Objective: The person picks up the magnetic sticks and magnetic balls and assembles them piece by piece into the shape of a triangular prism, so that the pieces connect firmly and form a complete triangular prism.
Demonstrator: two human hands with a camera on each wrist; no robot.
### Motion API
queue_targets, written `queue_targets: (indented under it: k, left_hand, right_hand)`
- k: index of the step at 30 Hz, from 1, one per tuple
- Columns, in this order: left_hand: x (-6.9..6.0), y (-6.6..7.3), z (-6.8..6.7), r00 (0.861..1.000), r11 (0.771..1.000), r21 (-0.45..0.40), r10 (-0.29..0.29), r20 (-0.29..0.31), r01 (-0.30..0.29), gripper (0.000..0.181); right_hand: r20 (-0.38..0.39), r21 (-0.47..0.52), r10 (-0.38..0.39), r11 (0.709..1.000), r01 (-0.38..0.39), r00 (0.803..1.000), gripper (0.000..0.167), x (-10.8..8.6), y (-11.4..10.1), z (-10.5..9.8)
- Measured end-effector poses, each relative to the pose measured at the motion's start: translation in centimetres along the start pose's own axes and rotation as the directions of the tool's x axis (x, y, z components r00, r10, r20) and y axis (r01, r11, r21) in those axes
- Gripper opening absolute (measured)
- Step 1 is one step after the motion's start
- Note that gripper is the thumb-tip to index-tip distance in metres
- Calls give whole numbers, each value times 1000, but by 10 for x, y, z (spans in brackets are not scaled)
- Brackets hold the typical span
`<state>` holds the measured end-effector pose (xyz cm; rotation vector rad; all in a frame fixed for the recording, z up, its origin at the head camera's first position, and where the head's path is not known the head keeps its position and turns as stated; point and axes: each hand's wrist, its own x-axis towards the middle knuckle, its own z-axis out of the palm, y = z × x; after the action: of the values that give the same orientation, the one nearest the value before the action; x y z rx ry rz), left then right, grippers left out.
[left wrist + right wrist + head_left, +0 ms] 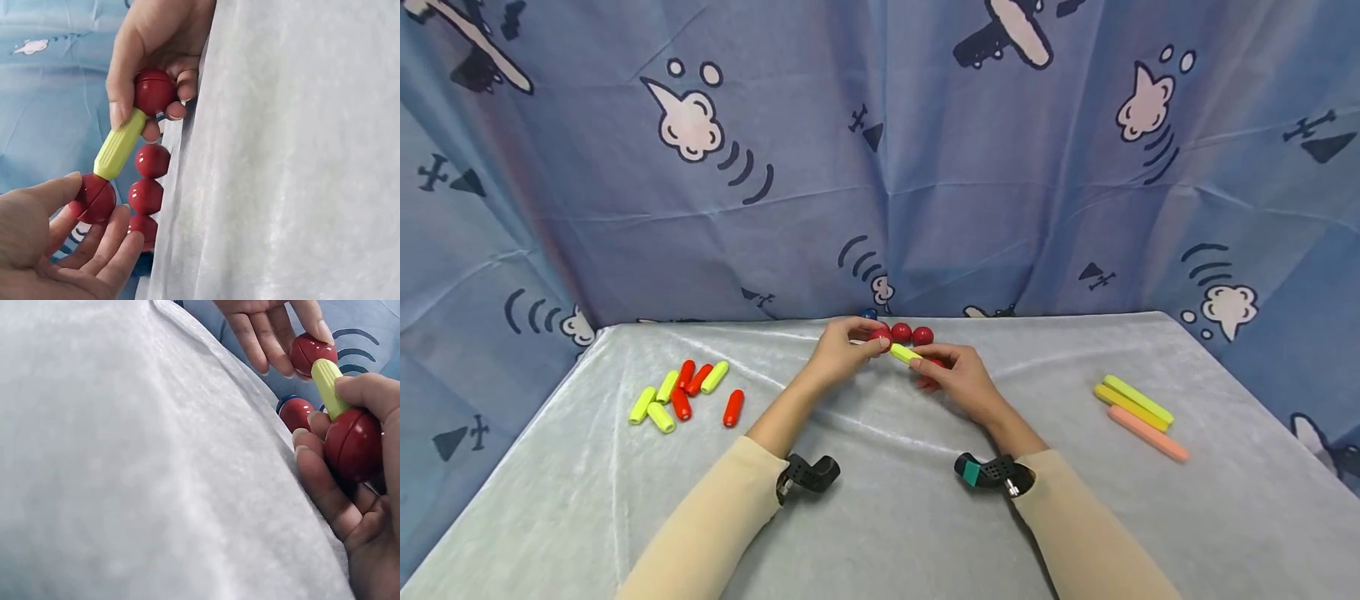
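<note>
Sitting between right thumb and forefinger: the yellow stick

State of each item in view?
Left hand, holding a red ball
Right hand, gripping lime stick
Lime stick, held between two balls
Red ball, at stick's left end; seating unclear
Second red ball, at stick's right end
Three other red balls, in a row, unheld
Blue piece, mostly hidden
Short lime pieces, lying loose
Short red pieces, lying loose
Long bars, lying roughly parallel
</note>
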<state>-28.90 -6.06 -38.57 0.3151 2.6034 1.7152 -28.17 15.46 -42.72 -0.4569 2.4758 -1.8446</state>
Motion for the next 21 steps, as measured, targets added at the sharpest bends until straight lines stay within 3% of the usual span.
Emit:
queue_targets:
  k: [6,11,15,16,18,21]
  left_hand:
    - [-3,5,0,998,999,-37,40,39,-38,36]
    - [-7,8,0,995,996,-75,44,92,-37,38]
    - [-15,8,-13,997,996,74,37,74,-42,38]
    - [-20,8,-20,998,989,142,34,61,-43,38]
    - [-30,7,-36,999,949,312,33,16,-36,36]
    - [-50,2,-66,996,847,530,-5,-90,52,35]
  right_hand:
    - [20,-112,-23,993,26,1000,35,1,-2,-2]
    - [133,-103,-46,993,60,990,49,0,-4,-5]
    - [155,-70,-43,996,54,987,51,1,-4,-6]
    - [147,-62,-47,997,56,988,50,2,-3,-6]
    - [125,-43,-57,997,63,991,49,2,-2,-6]
    - [103,-6,-62,998,63,993,49,2,0,-6]
